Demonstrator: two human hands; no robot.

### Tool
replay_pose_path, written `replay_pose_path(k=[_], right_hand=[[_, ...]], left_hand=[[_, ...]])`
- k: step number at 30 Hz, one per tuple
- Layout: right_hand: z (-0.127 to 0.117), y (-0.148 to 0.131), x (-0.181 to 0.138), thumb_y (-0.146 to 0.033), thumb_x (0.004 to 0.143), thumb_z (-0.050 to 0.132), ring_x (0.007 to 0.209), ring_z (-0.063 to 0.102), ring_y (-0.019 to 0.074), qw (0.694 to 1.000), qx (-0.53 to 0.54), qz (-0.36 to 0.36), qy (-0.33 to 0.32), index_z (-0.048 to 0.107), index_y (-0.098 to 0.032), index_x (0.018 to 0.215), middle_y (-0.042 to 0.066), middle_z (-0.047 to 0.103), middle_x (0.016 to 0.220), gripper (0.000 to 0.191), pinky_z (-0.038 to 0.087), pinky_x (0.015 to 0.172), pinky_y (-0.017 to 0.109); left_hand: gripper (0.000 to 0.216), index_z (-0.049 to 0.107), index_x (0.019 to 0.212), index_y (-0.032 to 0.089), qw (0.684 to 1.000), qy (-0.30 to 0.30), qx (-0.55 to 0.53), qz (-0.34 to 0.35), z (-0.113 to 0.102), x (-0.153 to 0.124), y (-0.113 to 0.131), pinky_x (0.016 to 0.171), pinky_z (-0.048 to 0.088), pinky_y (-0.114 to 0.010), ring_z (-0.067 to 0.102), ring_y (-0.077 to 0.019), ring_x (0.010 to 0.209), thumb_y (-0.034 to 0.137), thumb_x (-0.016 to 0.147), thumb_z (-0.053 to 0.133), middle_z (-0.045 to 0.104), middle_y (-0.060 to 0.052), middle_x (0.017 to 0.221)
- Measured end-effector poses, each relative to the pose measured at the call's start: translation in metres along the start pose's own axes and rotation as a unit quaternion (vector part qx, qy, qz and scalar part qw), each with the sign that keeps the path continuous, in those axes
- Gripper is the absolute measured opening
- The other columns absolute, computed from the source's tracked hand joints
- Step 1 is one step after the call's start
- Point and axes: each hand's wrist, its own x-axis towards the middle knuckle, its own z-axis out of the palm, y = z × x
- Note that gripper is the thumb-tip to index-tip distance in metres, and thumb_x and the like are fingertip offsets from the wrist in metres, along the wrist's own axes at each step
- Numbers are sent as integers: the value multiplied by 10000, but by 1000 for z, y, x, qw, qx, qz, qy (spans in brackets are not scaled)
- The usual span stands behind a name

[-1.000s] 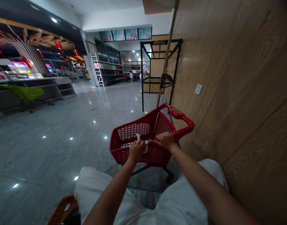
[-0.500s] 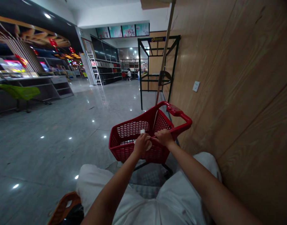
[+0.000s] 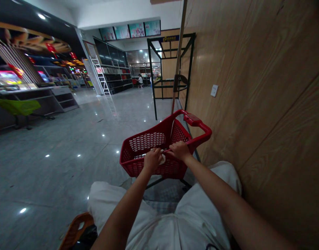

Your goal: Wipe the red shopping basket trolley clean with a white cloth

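Note:
In front of my knees stands a red plastic shopping cart (image 3: 149, 136) with perforated basket walls. Its raised handle (image 3: 198, 121) is at the right. My left hand (image 3: 152, 159) is closed on a white cloth (image 3: 162, 159), pressing it at the cart's near rim; most of the cloth is hidden by the fingers. A little to its right, my right hand (image 3: 179, 150) is wrapped over the same rim, close to where the handle begins.
A wood-panelled wall (image 3: 253, 104) with a socket (image 3: 214, 90) runs along my right. Beyond the cart are a pole (image 3: 179, 52) and a dark metal frame (image 3: 152, 80). A green cart (image 3: 16, 107) stands far left, an orange basket (image 3: 76, 229) by my left leg. A person (image 3: 140, 80) is far back.
My left hand has slid slightly left along the rim with the cloth, and less of the cloth shows now. My right hand keeps its hold. The whole view has shifted a little.

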Motion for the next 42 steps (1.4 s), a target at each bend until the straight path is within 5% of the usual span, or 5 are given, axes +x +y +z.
replay_pose_path(k=[14, 23, 31, 36, 42], right_hand=[[-6, 14, -2, -397, 874, 453, 799, 601, 208, 1000, 6, -8, 10, 663, -178, 848, 78, 699, 862, 305, 295, 713, 312], [-6, 22, -7, -485, 935, 355, 783, 610, 193, 999, -1, -35, -5, 670, -183, 861, 89, 702, 859, 443, 287, 692, 297], [-7, 8, -2, -449, 940, 360, 801, 610, 192, 1000, -2, -17, 0, 669, -181, 868, 92, 703, 862, 415, 290, 704, 295], [-9, 10, -5, -470, 941, 345, 804, 608, 194, 1000, 0, -22, -10, 669, -176, 877, 97, 702, 876, 442, 293, 704, 293], [-7, 7, -7, -455, 937, 361, 801, 606, 202, 1000, -4, -14, -4, 666, -180, 877, 98, 700, 869, 416, 295, 705, 301]], left_hand=[[278, 592, 950, 233, 999, 23, 38, 28, 22, 17, 19, 658, 386, -273, 566, -182, 816, 454, 904, 429, 610, -42, 962], [309, 625, 962, 238, 997, 44, 55, -10, 22, -14, -14, 722, 369, -306, 545, -202, 864, 417, 933, 374, 627, -59, 958], [309, 620, 940, 215, 999, 40, 9, -21, 24, 19, 29, 709, 383, -300, 569, -184, 825, 343, 951, 339, 640, -56, 934], [262, 557, 1147, 275, 997, 36, 16, 61, 30, 2, 3, 787, 395, -317, 549, -203, 965, 326, 922, 433, 608, -56, 1102], [247, 576, 1116, 283, 999, 45, 27, 4, 30, -7, -1, 799, 386, -331, 534, -212, 970, 346, 911, 454, 608, -55, 1091]])
